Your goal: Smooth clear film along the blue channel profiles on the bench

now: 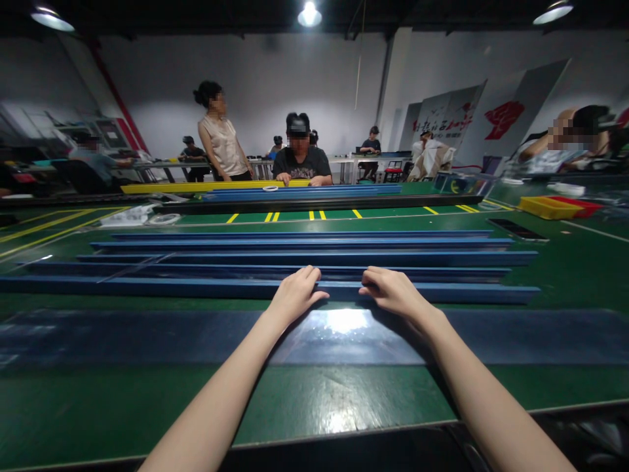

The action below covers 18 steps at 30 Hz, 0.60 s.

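Several long blue channel-shaped strips lie side by side across the green table. Both of my hands are at the nearest blue strip (147,287), a little right of its middle. My left hand (297,293) has its fingers over the strip's far edge and its thumb on the near side. A short way to the right, my right hand (390,290) grips the same strip with curled fingers. Between my forearms and the edge of the table lies a flat, clear plastic sheet (196,337), with a bright lamp reflection on it.
Other blue strips (319,244) lie just beyond. A phone (518,229) and a yellow tray (548,207) are at the right. Across the table (295,400), a seated person (302,160) has hands on a yellow strip (196,187); a long black strip (344,202) lies before them.
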Tool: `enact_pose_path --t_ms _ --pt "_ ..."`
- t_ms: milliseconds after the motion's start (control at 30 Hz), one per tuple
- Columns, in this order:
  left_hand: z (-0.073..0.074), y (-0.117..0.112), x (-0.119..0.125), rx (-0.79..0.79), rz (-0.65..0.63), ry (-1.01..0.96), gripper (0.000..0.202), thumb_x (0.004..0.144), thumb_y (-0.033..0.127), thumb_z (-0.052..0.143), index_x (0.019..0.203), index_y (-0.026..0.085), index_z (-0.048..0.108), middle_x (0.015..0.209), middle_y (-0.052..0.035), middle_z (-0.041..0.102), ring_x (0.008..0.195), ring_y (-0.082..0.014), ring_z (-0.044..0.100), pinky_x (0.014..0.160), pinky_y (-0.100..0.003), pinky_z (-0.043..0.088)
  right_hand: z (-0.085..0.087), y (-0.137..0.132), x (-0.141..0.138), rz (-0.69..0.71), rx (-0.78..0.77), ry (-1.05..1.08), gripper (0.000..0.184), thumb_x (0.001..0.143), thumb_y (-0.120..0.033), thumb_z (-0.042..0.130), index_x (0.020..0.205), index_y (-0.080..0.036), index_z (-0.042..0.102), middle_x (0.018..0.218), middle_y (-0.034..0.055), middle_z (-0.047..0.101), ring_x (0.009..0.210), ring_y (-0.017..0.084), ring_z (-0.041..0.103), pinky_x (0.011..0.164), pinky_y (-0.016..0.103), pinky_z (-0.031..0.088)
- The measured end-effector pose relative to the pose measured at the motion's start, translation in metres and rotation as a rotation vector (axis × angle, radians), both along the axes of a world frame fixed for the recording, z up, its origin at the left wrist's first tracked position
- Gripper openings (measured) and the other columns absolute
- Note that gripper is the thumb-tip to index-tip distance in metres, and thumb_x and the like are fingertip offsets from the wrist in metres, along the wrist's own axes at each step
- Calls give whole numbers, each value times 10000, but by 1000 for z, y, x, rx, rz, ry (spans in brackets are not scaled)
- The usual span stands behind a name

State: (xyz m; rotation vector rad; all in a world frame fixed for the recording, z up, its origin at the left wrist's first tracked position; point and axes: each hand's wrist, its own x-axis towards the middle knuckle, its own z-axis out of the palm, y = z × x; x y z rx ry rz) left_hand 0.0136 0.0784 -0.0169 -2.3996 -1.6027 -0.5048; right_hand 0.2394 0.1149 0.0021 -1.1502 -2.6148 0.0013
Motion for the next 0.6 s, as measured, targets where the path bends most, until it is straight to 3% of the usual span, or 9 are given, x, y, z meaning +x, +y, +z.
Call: enact_pose_path --t_ms 200,467,600 --pt "4 -1 -3 49 -10 42 282 783 455 529 870 188 498 882 -30 563 827 -173 512 720 -281 388 5 0 9 -49 -13 -21 147 779 -296 471 703 -194 546 756 26 596 659 134 522 543 227 265" --pt "3 -2 -1 32 5 64 281 786 452 529 869 184 506 870 -31 583 838 -178 531 698 -276 371 9 7 42 -254 -113 -1 184 702 -366 525 627 -201 553 654 13 618 594 141 521 500 222 276" --pt "3 -1 0 29 8 96 267 798 443 515 816 176 506 834 -29 591 813 -178 539 682 -277 360 7 9 47 -253 -133 10 195 698 -379 519 630 -197 542 661 17 619 600 145 524 510 225 298"
